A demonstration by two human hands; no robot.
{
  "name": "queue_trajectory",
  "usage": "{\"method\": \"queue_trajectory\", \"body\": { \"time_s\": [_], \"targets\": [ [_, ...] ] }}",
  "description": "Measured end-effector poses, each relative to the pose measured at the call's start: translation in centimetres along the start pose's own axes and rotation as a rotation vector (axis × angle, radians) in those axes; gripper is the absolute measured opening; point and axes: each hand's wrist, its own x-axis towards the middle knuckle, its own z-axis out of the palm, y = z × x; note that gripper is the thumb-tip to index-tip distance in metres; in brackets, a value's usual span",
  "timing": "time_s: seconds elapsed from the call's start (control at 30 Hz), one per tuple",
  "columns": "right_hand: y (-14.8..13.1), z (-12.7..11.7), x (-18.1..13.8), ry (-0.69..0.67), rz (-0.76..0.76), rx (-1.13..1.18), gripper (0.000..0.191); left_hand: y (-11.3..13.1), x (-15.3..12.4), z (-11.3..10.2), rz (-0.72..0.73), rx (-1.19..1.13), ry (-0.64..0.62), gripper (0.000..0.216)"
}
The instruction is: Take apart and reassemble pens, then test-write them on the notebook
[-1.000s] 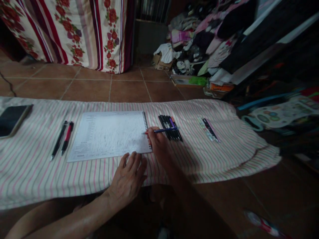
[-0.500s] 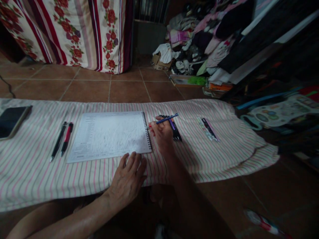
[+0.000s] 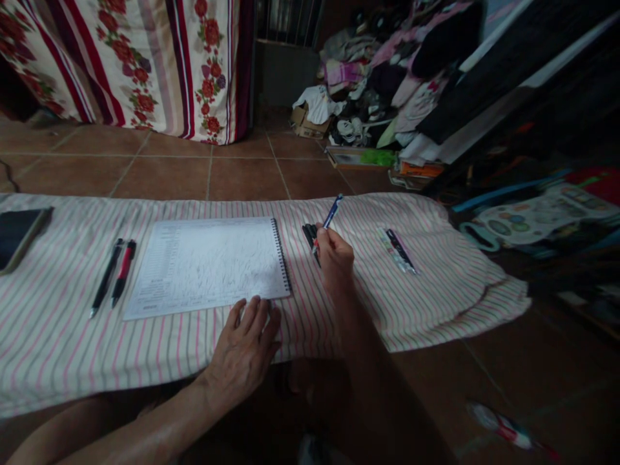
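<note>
A blue pen (image 3: 332, 210) is gripped in my right hand (image 3: 335, 255), its back end pointing up and away from me. That hand is over several dark pens (image 3: 309, 234) on the cloth, partly hiding them. To its left lies a spiral notebook (image 3: 217, 258) with a printed, marked page and its coil on the right side. My left hand (image 3: 249, 336) lies flat, fingers stretched out, with the fingertips on the notebook's near edge. Left of the notebook, a black pen (image 3: 105, 279) and a red-and-black pen (image 3: 124, 272) lie side by side.
A striped cloth (image 3: 194, 349) covers the low surface. A phone (image 3: 22, 236) lies at its left end, and slim pens or leads (image 3: 400, 250) lie to the right. Beyond are a floral curtain (image 3: 165, 71) and piled clothes (image 3: 349, 71). A bottle (image 3: 508, 429) is on the floor.
My right hand has moved right, off the notebook's coil and over the dark pens. The blue pen has swung from nearly level to steeply tilted. My left hand stays on the notebook edge.
</note>
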Motion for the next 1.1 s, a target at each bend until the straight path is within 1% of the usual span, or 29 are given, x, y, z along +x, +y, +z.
{"method": "queue_trajectory", "body": {
  "time_s": [0.1, 0.23, 0.37, 0.47, 0.63, 0.8, 1.0, 1.1],
  "targets": [
    [0.4, -1.1, 0.4, 0.055, 0.036, -0.016, 0.044, 0.0, 0.0, 0.0, 0.001, 0.002, 0.006, 0.039],
    [1.3, -2.5, 0.9, 0.115, 0.015, -0.114, 0.038, 0.1, 0.0, 0.0, 0.006, 0.001, 0.014, 0.038],
    [2.2, -3.7, 1.2, 0.187, 0.082, -0.146, 0.050, 0.0, 0.0, 0.0, 0.008, 0.006, 0.011, 0.039],
    [2.6, -4.6, 1.3, 0.193, 0.118, -0.194, 0.044, 0.0, 0.0, -0.1, 0.011, 0.014, 0.009, 0.039],
    [3.3, -6.1, 1.4, 0.216, 0.134, -0.322, 0.036, 0.1, -0.1, 0.0, 0.013, 0.021, 0.000, 0.038],
    [3.3, -6.9, 1.2, 0.187, 0.178, -0.467, 0.033, 0.0, -0.2, 0.2, 0.022, 0.030, 0.015, 0.038],
    [2.6, -6.9, 0.8, 0.083, 0.200, -0.665, 0.030, -0.1, -0.3, 0.3, 0.013, 0.030, -0.007, 0.040],
    [2.4, -6.9, 0.7, 0.039, 0.245, -0.727, 0.029, -0.1, -0.3, 0.2, 0.019, 0.027, -0.004, 0.040]
  ]
}}
